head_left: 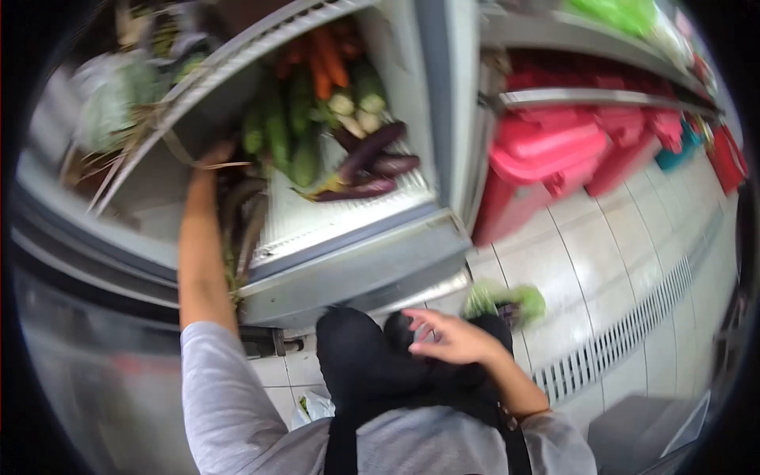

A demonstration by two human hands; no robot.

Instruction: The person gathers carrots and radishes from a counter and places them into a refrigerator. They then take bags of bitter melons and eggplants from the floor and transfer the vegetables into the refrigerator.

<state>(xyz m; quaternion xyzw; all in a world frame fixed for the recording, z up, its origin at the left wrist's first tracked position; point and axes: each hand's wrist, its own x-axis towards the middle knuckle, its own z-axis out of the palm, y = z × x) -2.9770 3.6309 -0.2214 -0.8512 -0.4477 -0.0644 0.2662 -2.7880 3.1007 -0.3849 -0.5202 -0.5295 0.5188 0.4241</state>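
My left hand [220,152] reaches deep into the bottom of an open fridge [348,257], its fingers blurred and partly hidden in the shade. Beside its wrist lie long, dark, thin vegetables [252,207], and a pale strip [226,165] crosses there. To its right are green cucumber-like vegetables [302,131], orange carrots [326,63], pale-ended vegetables [352,119] and purple eggplants [370,165] on the white ribbed shelf [305,226]. Over my bent knees my right hand [447,336] hangs with fingers apart and nothing in it.
A wire shelf edge [178,99] runs above my left arm, with bagged produce [107,99] on it. Pink lidded bins [546,150] stand under a counter at right. Leafy greens [511,303] lie on the tiled floor [590,245], near a drain grate [609,344].
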